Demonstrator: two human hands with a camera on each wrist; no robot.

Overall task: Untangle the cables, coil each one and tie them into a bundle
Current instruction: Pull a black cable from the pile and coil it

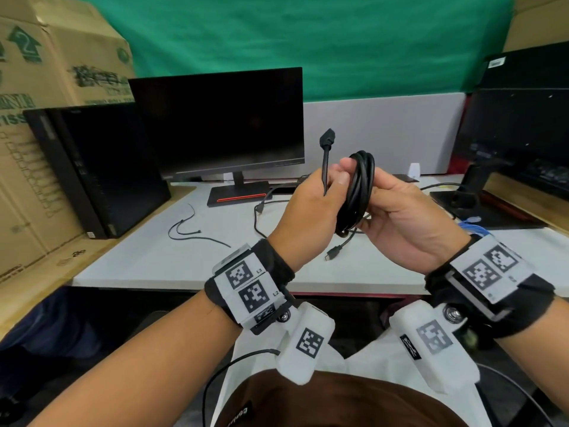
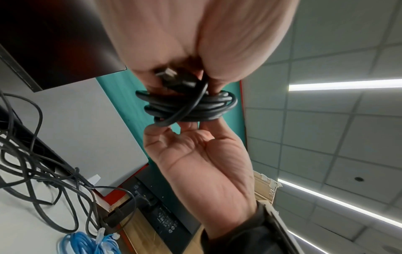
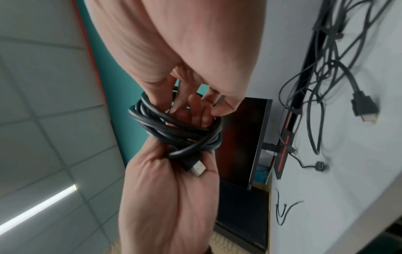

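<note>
Both hands are raised in the air above the near edge of the table [image 1: 147, 263], close together; the left hand [image 1: 308, 208] has its fingers curled round the black coil [image 1: 358, 192], and it also pinches the free end of this cable, whose plug [image 1: 327, 137] stands upward above the thumb; the right hand [image 1: 409, 223] has its fingers bent into the coil from the other side and holds it too; the coil is upright between the two hands, and a short tail with a second plug [image 1: 334, 252] hangs below it, not touching the table; behind the hands, more loose black cables [image 1: 261, 217] lie on the table in front of the monitor [image 1: 221, 124]; some thin black ties [image 1: 187, 232] lie to the left, with bare table around them; a blue cable [image 1: 475, 228] lies at the right, just behind the right wrist; a black computer tower [image 1: 101, 171] stands at the left edge.
</note>
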